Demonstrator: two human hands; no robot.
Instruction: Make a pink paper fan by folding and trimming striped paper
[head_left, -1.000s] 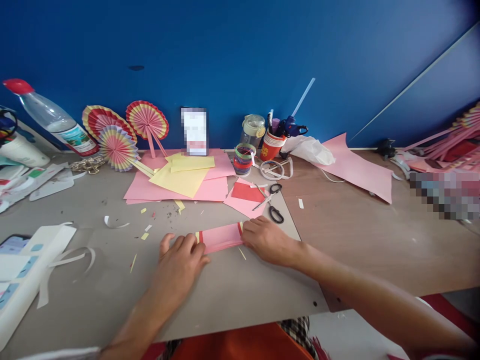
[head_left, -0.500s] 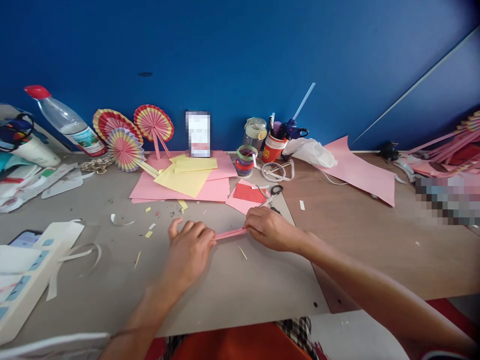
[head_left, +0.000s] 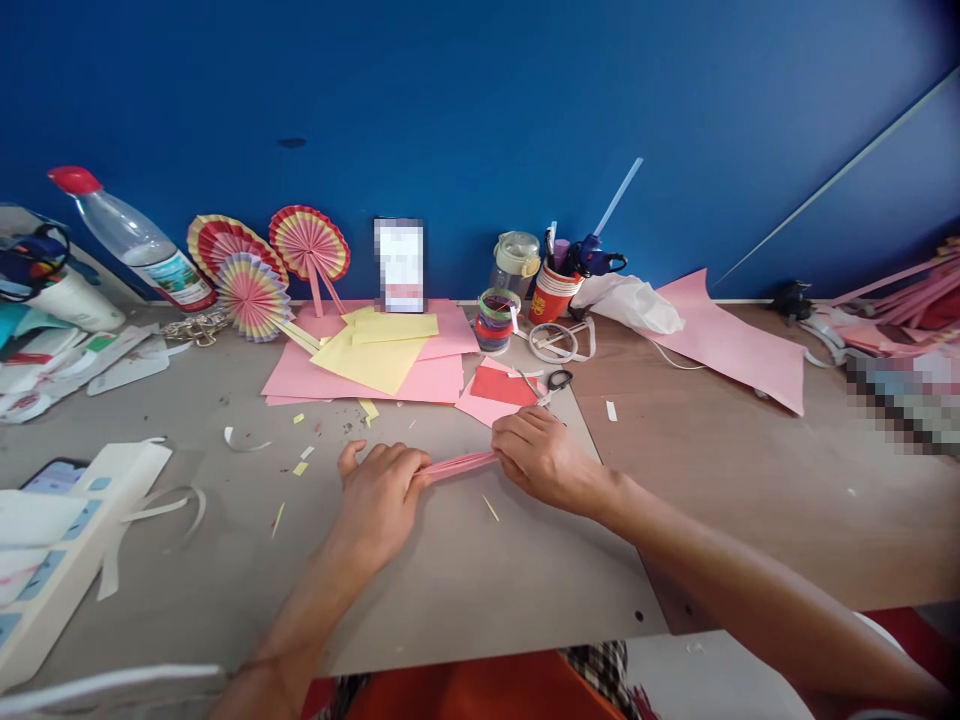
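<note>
A narrow strip of folded pink paper (head_left: 459, 467) stretches between my two hands, above the grey table top. My left hand (head_left: 382, 490) pinches its left end, with one finger raised away. The right end is gripped by my right hand (head_left: 536, 450), whose fingers curl over it. Scissors (head_left: 556, 383) with black handles lie just behind my right hand, partly hidden by it. A red paper piece (head_left: 504, 386) rests on a pink sheet beside them. Pink sheets (head_left: 360, 388) and yellow sheets (head_left: 382, 355) are stacked farther back.
Pleated paper fans (head_left: 247, 300), a bottle (head_left: 154, 250) and a phone (head_left: 401, 265) stand along the blue wall. A jar of coloured bands (head_left: 495, 325) and a red cup (head_left: 553, 295) with tools are right of centre. Paper scraps (head_left: 300, 468) and a white power strip (head_left: 82, 540) lie left.
The view has shifted slightly. Both hands keep their hold on the folded pink paper, which now looks a little wider and looser between them.
</note>
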